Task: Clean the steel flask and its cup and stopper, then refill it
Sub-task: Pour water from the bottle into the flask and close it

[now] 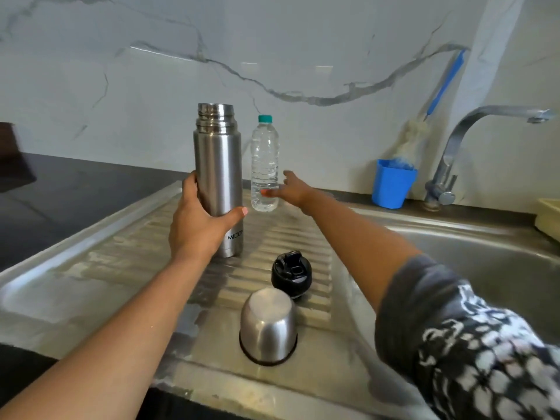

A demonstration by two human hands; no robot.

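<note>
Standing upright on the ribbed steel drainboard (127,268), the steel flask (218,183) had its mouth uncovered, and the left hand (198,225) was wrapped around its lower half, thumb across the front and fingers behind, most likely to steady it for filling. Just beside it, to its right, stood a capped plastic water bottle (265,165), clear and full. The right hand (291,189) reached toward that bottle with fingers parted and not yet closed; its thumb seemed to touch the bottle's lower side, though a real grip could not be confirmed. My reading was that the washing was done and the refill was about to begin, with the bottle as the water source.

Nearer the camera, the steel cup (268,327) sat mouth-down, probably so it could drain, and the black stopper (291,274) rested just behind it, close but apparently not touching.

Counted: one flask, one cup, one stopper, one water bottle, two hands. At the back right stood one blue holder (392,184) with one brush (445,80) in it, beside one tap (472,131) over the sink basin (485,262).
</note>
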